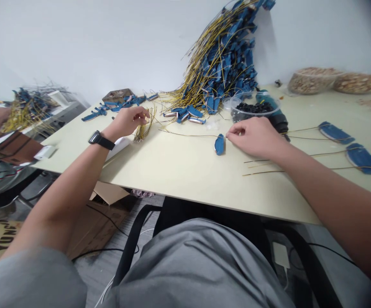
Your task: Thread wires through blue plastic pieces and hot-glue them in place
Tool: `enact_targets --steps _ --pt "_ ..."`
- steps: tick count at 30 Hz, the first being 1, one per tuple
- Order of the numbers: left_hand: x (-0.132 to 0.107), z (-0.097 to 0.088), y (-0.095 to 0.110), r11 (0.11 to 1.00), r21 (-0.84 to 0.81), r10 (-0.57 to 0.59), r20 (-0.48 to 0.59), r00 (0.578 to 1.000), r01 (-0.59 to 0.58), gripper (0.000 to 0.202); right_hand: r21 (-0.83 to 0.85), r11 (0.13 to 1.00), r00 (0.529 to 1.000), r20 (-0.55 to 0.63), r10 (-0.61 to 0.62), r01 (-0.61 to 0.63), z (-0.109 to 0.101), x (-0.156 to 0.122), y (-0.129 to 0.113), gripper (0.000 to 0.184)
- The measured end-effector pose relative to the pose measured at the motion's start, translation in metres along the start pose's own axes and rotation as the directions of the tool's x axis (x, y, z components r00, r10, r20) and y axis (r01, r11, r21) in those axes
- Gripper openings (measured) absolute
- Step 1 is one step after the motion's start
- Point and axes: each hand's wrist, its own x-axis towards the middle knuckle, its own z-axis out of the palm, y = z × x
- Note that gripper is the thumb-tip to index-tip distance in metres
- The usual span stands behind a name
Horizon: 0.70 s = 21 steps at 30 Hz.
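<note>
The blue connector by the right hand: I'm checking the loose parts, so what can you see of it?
The blue connector is a small, elongated, rounded body that looks like matte plastic. It lies flat on the pale tabletop, set apart from the blue heaps, with its long axis running roughly toward the wearer. A thin yellow wire leaves its upper end and runs left across the table. The right hand's fingers are just to its right, seemingly not touching it. Its finer details are too small to tell.

A blue connector (219, 144) lies on the pale cream surface (185, 179), its thin wire (188, 135) a dull yellow. A heap of blue connectors (227, 55) bristles with yellow wires. The wristwatch (101, 140) is black, the shirt (198, 265) plain grey, and the clear tub (233, 102) holds black pieces (252, 109).
</note>
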Motion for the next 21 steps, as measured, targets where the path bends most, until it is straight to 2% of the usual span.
enact_targets --steps 6,10,14,17,21 --pt "0.002 0.004 -0.005 0.976 0.005 0.219 0.020 0.976 -0.219 0.036 -0.027 1.000 1.000 0.020 -0.002 0.002 0.000 0.001 0.001 0.026" --pt "-0.002 -0.001 0.002 0.989 0.017 0.141 0.100 0.985 -0.144 0.034 -0.032 0.999 1.000 0.015 -0.020 0.021 0.001 0.002 0.003 0.026" --pt "-0.005 -0.004 0.006 0.996 -0.008 0.088 0.197 0.977 -0.089 0.035 -0.039 0.999 1.000 0.013 -0.025 0.026 0.002 0.003 0.005 0.027" --pt "-0.004 -0.005 0.007 0.997 -0.029 0.075 0.211 0.975 -0.071 0.038 -0.019 1.000 1.000 0.005 -0.021 0.021 0.002 0.003 0.005 0.026" --pt "-0.002 -0.010 0.008 0.995 0.006 0.091 0.226 0.970 -0.095 0.030 0.011 1.000 1.000 -0.001 -0.002 0.002 0.002 0.003 0.004 0.022"
